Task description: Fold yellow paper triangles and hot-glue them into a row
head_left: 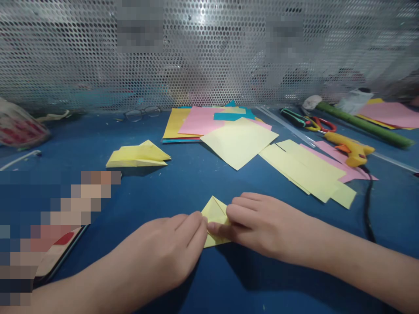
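Observation:
A small piece of yellow paper (214, 209), folded to a point at its far end, lies on the blue table between my hands. My left hand (172, 244) presses on its left edge with the fingers held together. From the right, my right hand (262, 218) grips it, fingers curled and thumb pressed on its middle; the fingers hide part of the folds. Beyond my left hand sits another folded yellow paper piece (139, 155). Loose pale yellow sheets (240, 141) lie farther back.
Coloured paper (175, 124) is stacked at the back. To the right are cut yellow strips (314, 170), a yellow glue gun (352, 148) with a black cord, scissors (322, 124) and a green roll (363, 122). A phone (62, 248) lies at left. A perforated metal panel (209, 56) stands behind.

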Action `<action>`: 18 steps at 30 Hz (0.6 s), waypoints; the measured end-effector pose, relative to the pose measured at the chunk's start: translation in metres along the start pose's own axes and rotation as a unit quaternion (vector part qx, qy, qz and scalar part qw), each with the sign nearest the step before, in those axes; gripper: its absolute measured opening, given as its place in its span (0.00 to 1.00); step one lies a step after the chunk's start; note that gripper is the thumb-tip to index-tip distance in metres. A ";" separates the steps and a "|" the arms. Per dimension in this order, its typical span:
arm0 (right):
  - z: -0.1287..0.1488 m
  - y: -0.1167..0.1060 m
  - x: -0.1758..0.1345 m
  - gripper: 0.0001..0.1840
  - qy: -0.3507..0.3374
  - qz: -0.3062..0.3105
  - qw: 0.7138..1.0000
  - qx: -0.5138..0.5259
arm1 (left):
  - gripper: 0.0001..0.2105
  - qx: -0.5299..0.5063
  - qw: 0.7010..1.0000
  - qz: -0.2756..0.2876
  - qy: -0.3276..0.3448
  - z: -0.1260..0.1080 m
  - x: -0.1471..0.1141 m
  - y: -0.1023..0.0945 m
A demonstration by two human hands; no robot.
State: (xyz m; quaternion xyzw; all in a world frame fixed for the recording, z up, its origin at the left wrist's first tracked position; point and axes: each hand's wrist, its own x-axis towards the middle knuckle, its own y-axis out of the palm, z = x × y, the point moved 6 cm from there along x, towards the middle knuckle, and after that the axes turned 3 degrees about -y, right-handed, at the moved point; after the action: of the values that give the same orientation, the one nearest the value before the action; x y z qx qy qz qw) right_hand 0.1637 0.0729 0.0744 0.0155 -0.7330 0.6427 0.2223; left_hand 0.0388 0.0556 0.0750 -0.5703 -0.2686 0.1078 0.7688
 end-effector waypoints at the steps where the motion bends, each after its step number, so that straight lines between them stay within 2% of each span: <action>1: -0.001 0.000 0.000 0.19 -0.002 -0.002 1.000 -0.003 | 0.19 0.007 1.000 -0.002 -0.002 0.001 0.000 0.000; 4: -0.005 0.000 -0.003 0.15 0.014 0.004 0.999 0.032 | 0.20 0.025 1.000 -0.008 0.000 0.003 0.002 0.000; 6: -0.013 0.003 -0.006 0.16 0.082 0.001 0.992 0.093 | 0.21 0.038 0.999 -0.011 0.001 0.003 0.005 -0.001; 9: -0.025 0.008 -0.013 0.15 0.215 -0.023 0.956 0.196 | 0.20 0.062 0.998 -0.012 0.004 -0.001 0.009 -0.001; 11: -0.028 0.010 -0.016 0.14 0.254 -0.033 0.938 0.234 | 0.20 0.077 0.997 -0.008 0.006 -0.004 0.011 0.000; 12: -0.028 0.010 -0.016 0.14 0.253 -0.034 0.938 0.235 | 0.19 0.082 0.997 -0.006 0.007 -0.006 0.012 0.000; 14: -0.026 0.007 -0.014 0.14 0.204 -0.027 0.957 0.204 | 0.18 0.091 0.996 0.003 0.012 -0.009 0.011 0.001; 16: -0.022 0.003 -0.010 0.15 0.111 -0.010 0.982 0.150 | 0.17 0.098 0.995 0.013 0.026 -0.012 0.010 0.001; 18: -0.018 0.001 -0.007 0.15 0.025 0.009 0.994 0.107 | 0.15 0.105 0.993 0.023 0.044 -0.016 0.008 0.001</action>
State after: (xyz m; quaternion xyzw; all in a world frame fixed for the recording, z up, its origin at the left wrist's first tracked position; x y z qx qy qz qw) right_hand 0.1756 0.0885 0.0724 0.0165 -0.6543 0.7195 0.2324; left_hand 0.0543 0.0469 0.0736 -0.4964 -0.2085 0.1277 0.8330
